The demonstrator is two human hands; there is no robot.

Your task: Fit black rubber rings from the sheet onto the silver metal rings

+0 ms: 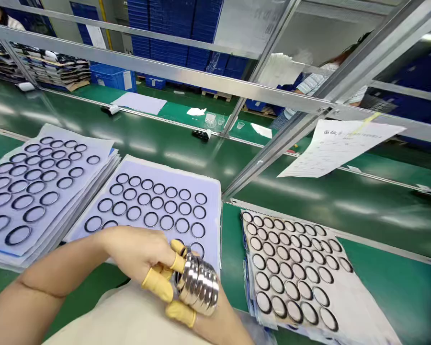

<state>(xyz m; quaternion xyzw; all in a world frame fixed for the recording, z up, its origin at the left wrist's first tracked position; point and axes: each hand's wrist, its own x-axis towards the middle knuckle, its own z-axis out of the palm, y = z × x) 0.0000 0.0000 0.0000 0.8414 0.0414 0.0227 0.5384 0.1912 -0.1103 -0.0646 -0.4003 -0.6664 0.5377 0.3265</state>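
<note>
A stack of shiny metal rings (200,282) lies on its side in my right hand (204,323). The thumb of that hand, in a yellow finger cot, presses the stack's lower side; the other fingers are mostly hidden behind the rings. From the left reaches my left hand (143,254), also in yellow finger cots, its bent fingers closed at the left end of the stack. Just beyond both hands is a pale sheet (208,220) with rows of dark-edged rings (157,202), partly covered by my hands.
At left stands a pile of sheets (72,191) topped with rings. Another ring-covered stack of sheets (352,297) lies at right. A metal frame (258,170) rises ahead, with a hanging paper (330,148). Behind it runs a green conveyor belt (154,143); a person (312,84) is beyond.
</note>
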